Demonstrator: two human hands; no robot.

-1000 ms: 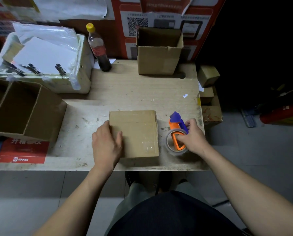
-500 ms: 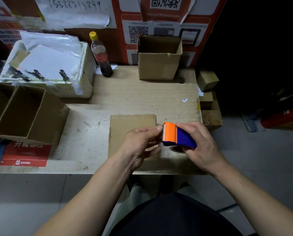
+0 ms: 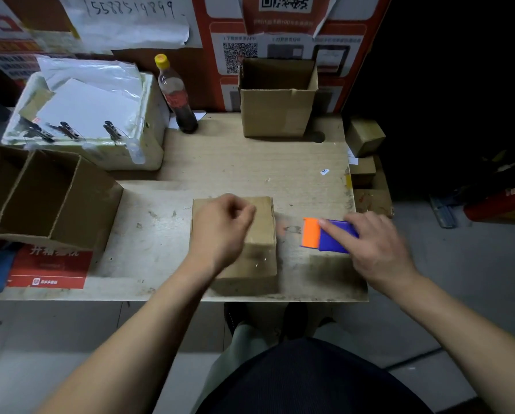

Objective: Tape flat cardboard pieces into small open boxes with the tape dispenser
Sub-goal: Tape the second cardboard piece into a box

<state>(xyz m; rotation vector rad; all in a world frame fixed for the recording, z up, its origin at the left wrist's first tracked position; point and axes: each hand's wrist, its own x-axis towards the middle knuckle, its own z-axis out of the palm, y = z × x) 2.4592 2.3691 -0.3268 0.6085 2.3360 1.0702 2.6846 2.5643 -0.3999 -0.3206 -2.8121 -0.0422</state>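
**Tape drawn out, ready to lay on the box**

We judge this to be the start of a taping pass. Our right hand point(image 3: 379, 252) has its grip curled round the tape dispenser point(image 3: 328, 236), held just right of the cardboard box point(image 3: 259, 234), which sits near the front edge of the surface point(image 3: 235, 162). Our left hand point(image 3: 220, 231) hovers over the box with fingers pinched together, probably on the tape's free end, though the clear tape itself cannot be made out. Next we would need to press that end onto the box and draw the dispenser along the seam. The seam is hidden under the left hand, and motion blur softens both hands.
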